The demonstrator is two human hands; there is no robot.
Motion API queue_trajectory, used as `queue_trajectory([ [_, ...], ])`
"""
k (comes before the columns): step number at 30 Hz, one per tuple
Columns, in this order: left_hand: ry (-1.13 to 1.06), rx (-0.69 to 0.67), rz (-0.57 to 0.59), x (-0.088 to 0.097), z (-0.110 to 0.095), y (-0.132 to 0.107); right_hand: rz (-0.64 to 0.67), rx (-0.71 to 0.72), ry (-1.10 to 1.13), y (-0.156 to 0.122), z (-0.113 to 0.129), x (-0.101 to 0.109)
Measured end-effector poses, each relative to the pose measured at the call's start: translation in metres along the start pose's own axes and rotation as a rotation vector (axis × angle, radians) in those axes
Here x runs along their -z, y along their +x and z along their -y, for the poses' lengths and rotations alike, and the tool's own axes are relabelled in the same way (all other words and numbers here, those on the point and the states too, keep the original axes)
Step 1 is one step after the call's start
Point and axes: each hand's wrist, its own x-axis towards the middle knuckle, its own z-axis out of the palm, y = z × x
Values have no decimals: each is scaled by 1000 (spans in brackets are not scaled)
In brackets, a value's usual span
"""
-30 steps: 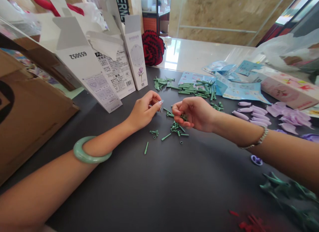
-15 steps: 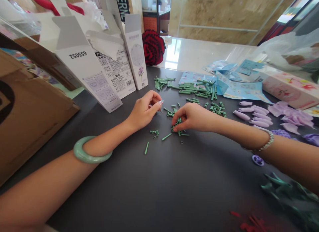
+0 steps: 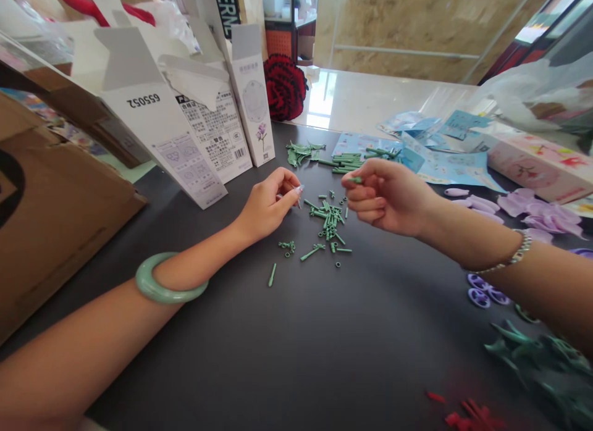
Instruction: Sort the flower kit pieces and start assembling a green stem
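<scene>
My left hand rests on the dark table, its thumb and forefinger pinched on something small and pale that I cannot make out. Raised over the table, my right hand pinches a small green plastic piece between thumb and forefinger. Between and below the hands lies a loose pile of small green pieces, with short rods and rings among them. Closer to me are a little green cluster and a single green peg. Longer green stems lie behind my right hand, which partly hides them.
White cartons stand at the left, beside a brown cardboard box. Green leaves lie at the back. To the right are lilac petals, purple wheel-like pieces, dark green leaves, a blue sheet and a pink box.
My right hand has lifted off the green pile and moved up and right, now with a small green piece in its fingers. The pile shows uncovered. My left hand has stayed still.
</scene>
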Motion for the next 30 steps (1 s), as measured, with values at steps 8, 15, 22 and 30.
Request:
queue_trajectory([
  [8,4,-2,-1,0,1,0,-110,61,48,-7,0,14],
  [15,4,0,1,0,1,0,-107,98,-295,5,-20,19],
  [22,10,1,-6,0,1,0,-303,326,-1264,16,-29,20],
  [30,21,10,-7,0,2,1,-429,177,-1589,28,-21,18],
])
